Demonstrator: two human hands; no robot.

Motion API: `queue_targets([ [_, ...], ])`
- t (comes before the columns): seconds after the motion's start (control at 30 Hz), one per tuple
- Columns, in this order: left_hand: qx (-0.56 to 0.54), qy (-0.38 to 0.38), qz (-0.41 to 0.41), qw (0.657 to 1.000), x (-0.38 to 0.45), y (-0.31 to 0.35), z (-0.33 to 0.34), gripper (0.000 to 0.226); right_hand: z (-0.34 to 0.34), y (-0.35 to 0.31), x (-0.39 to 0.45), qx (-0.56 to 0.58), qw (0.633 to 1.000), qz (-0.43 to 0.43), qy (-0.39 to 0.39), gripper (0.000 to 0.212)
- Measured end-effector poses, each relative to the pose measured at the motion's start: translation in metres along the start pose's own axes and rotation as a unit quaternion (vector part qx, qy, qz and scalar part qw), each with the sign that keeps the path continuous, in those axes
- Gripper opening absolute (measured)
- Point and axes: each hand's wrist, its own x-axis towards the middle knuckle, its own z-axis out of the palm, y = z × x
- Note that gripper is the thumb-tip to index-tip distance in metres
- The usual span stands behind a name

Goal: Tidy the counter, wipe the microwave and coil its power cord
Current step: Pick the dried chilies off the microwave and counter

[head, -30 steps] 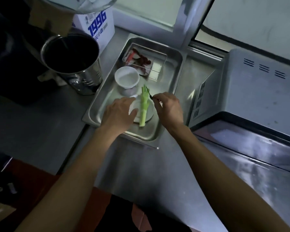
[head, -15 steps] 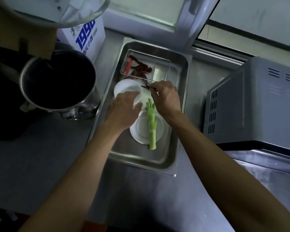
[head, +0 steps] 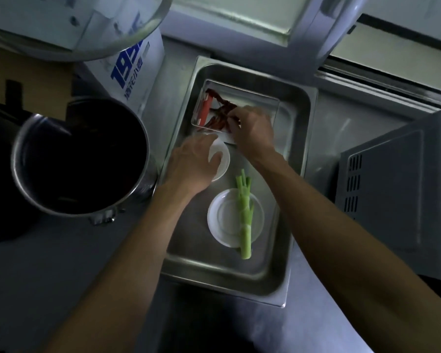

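A steel tray [head: 289, 128] lies on the counter, left of the grey microwave [head: 392, 187]. At the tray's far end is a clear container [head: 255, 98] of dried red chillies [head: 215, 110]. My right hand [head: 252, 128] reaches into it, its fingertips pinched on a chilli. My left hand [head: 191, 164] is cupped over the left side of a small white bowl [head: 222, 159] and grips it. Nearer me, a white saucer [head: 222, 220] carries a green stalk [head: 245, 220] laid lengthwise. No power cord shows.
A large steel pot [head: 82, 159] stands just left of the tray. Behind it are a white box with blue print [head: 130, 70] and a glass bowl [head: 87, 26] overhead. Steel counter [head: 61, 276] runs toward me.
Both hands left the saucer with the stalk and moved to the tray's far end. The left went onto the white bowl, the right into the chilli container with a thin dark piece.
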Motion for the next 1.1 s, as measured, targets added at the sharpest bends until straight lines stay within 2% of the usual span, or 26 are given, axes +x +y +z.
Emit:
queue_targets([
  [0.2, 0.008, -0.012, -0.007, 1.000, 0.015, -0.009, 0.011, 0.046, 0.017, 0.007, 0.021, -0.018, 0.997, 0.007, -0.070, 0.020],
  [0.5, 0.033, -0.004, 0.011, 0.999, 0.005, -0.004, 0.007, 0.046, 0.002, 0.012, 0.006, 0.009, 1.000, 0.016, -0.022, 0.021],
  [0.83, 0.054, -0.002, 0.052, 0.997, -0.050, 0.019, -0.011, 0.048, -0.046, 0.004, -0.101, 0.033, 0.999, 0.028, 0.007, 0.027],
  [1.1, 0.083, -0.019, 0.108, 0.990, -0.106, 0.057, 0.002, 0.047, -0.073, 0.014, -0.187, 0.038, 0.996, 0.071, 0.033, 0.029],
])
